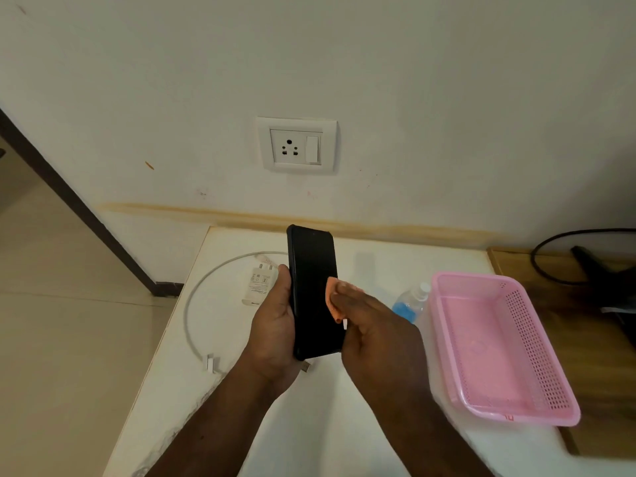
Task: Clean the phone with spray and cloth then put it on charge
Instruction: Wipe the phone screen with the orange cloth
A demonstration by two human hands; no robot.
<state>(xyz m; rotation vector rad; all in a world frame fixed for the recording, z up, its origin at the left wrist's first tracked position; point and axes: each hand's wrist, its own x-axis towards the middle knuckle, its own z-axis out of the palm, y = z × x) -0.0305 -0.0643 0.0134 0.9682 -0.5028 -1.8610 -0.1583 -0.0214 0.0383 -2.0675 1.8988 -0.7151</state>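
Note:
My left hand [273, 325] grips a black phone [311, 280] by its left edge, held upright above the white table [344, 425] with its dark screen facing me. My right hand [371, 325] presses a small orange cloth [333, 294] flat against the right side of the screen. A clear spray bottle [411, 301] with blue liquid lies on the table to the right, partly hidden by my right hand. The white charger plug [256, 282] and its looped white cable [192, 304] lie on the table to the left of the phone.
A white wall socket [296, 145] with a switch sits on the wall above the table. A pink plastic basket [499, 349] stands at the right. Beyond it is a wooden surface [605, 373] with a black cable. The floor drops off on the left.

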